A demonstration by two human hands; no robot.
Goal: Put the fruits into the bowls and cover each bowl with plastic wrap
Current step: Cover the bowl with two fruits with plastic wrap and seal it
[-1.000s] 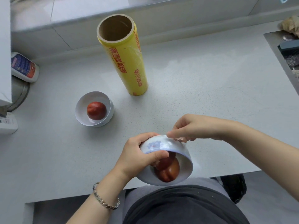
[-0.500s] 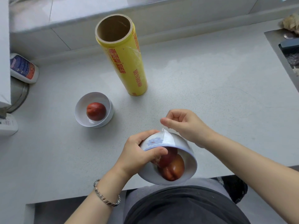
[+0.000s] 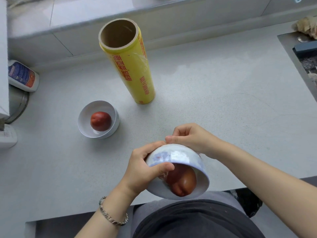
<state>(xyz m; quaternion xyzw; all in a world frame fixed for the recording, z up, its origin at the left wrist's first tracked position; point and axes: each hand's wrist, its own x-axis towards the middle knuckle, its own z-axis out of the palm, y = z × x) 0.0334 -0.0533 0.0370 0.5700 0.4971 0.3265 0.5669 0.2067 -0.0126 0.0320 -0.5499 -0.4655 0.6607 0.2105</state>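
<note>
Grey countertop (image 3: 223,100), left hand (image 3: 142,170) holding tilted bowl (image 3: 203,170), right hand (image 3: 190,138) pinching plastic wrap (image 3: 178,156)

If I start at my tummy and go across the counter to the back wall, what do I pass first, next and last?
held bowl → counter bowl → wrap roll

Bright, diffuse light, soft faint shadows, mild glare on the counter (image 3: 193,71), wide-angle bowing at the edges
</note>
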